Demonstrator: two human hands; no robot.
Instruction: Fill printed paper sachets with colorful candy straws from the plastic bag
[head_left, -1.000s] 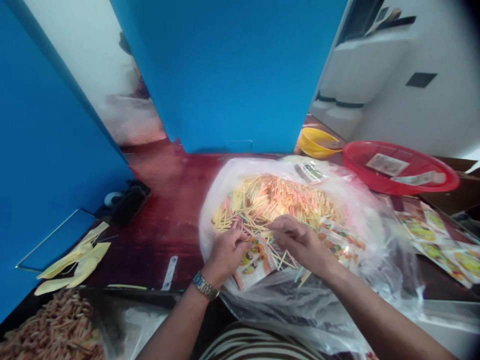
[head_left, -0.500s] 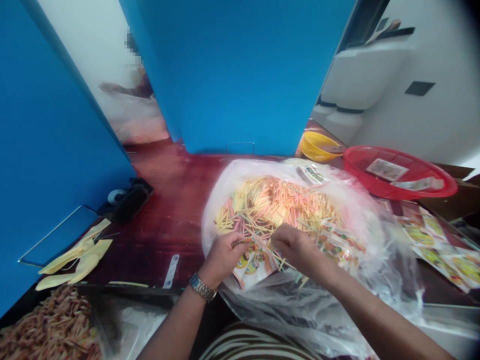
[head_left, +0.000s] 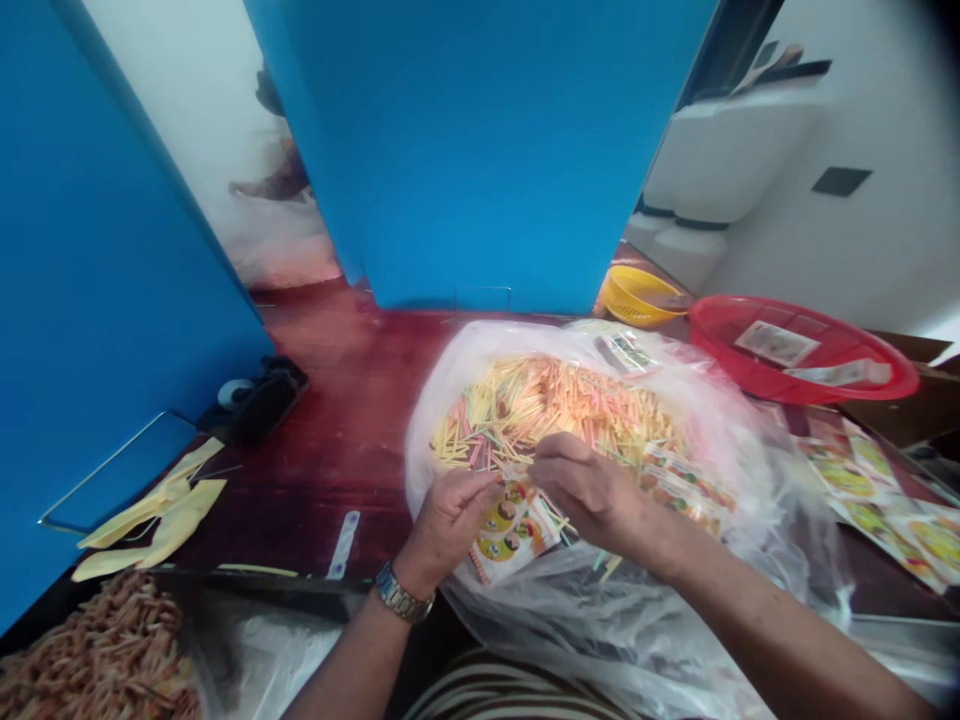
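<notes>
The right hand, fingers curled around contents I cannot see, has edged closer to the left hand pinching the packet at the sticks' seven o'clock, so both meet near its top

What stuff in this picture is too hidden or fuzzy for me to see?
All in the head view:
- What, if anything, the right hand pinches: its own curled shape hides it.
- Small words on the packet at the left hand: too small and blurred.
- Most of the far person: behind the blue panel.
- The rest of the brown pile: cut off by the picture's edges.
</notes>
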